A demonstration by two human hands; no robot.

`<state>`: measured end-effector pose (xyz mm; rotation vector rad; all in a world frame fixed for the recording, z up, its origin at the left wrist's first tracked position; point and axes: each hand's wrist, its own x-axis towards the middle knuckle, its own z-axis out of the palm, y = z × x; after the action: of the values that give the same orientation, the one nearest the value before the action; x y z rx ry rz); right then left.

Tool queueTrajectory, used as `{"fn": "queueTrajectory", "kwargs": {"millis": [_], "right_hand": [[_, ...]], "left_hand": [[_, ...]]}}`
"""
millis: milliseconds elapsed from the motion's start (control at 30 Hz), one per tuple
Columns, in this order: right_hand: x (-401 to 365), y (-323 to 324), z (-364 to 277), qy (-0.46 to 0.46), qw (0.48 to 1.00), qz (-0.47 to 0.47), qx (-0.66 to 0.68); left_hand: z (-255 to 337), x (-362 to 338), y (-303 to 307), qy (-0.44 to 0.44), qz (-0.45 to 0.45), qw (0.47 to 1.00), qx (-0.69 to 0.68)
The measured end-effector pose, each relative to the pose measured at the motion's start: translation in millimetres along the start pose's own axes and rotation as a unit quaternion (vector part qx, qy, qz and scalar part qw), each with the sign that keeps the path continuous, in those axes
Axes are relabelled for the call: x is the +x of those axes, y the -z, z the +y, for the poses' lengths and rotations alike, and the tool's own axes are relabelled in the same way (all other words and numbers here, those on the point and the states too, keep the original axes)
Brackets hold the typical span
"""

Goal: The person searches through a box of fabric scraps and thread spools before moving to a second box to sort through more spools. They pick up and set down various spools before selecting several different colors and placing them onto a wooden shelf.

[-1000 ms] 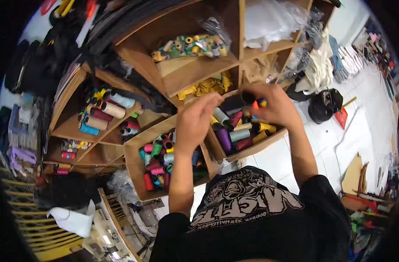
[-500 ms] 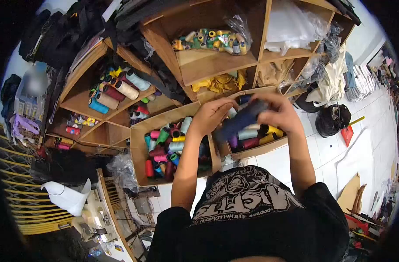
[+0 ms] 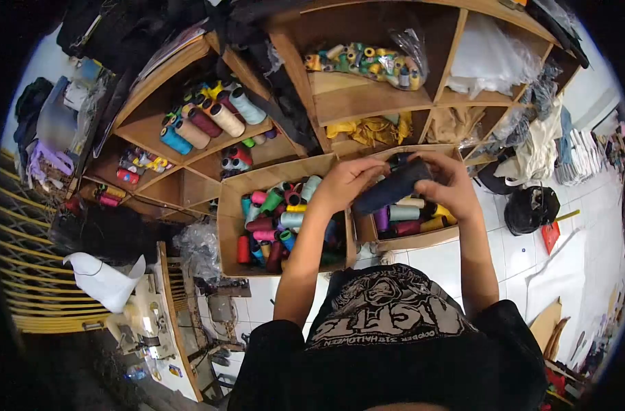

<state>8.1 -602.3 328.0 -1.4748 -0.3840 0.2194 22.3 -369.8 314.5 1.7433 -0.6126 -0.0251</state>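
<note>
My right hand (image 3: 451,183) is wrapped round one end of a dark navy thread spool (image 3: 391,188), which it holds tilted above the right cardboard box (image 3: 422,240). Close by the spool's upper left side, the fingers of my left hand (image 3: 343,183) are pinched together; what lies between them, if anything, is too small to see. Purple, pale, dark red and yellow thread spools (image 3: 403,229) lie in the box below. To the left, another cardboard box (image 3: 230,212) holds many coloured spools (image 3: 278,219).
Behind the boxes stand wooden shelves (image 3: 367,106) with thread spools (image 3: 206,120), a bag of small spools (image 3: 367,63) and yellow cloth (image 3: 374,129). At lower left is a sewing machine (image 3: 148,315). A black bag (image 3: 531,209) and red dustpan (image 3: 550,236) sit on the tiled floor.
The view has shifted, so the shelves and boxes appear further right. My right hand still grips the navy spool, and my left hand stays beside it with its fingers pinched.
</note>
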Motion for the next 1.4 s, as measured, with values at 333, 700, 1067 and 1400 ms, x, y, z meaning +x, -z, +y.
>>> {"fn": "queueTrajectory", "kwargs": {"millis": [333, 700, 1067, 1400], "right_hand": [[16, -65, 18, 0.024, 0.991, 0.100, 0.087], [32, -116, 36, 0.265, 0.916, 0.186, -0.238], [46, -138, 65, 0.369, 0.839, 0.168, -0.362], [62, -166, 69, 0.179, 0.944, -0.002, -0.277]], "left_hand": [[-13, -35, -6, 0.140, 0.175, 0.965, -0.139], [8, -51, 25, 0.168, 0.209, 0.877, -0.399], [-6, -60, 37, 0.208, 0.262, 0.834, -0.438], [-48, -104, 75, 0.204, 0.359, 0.908, -0.066]]}}
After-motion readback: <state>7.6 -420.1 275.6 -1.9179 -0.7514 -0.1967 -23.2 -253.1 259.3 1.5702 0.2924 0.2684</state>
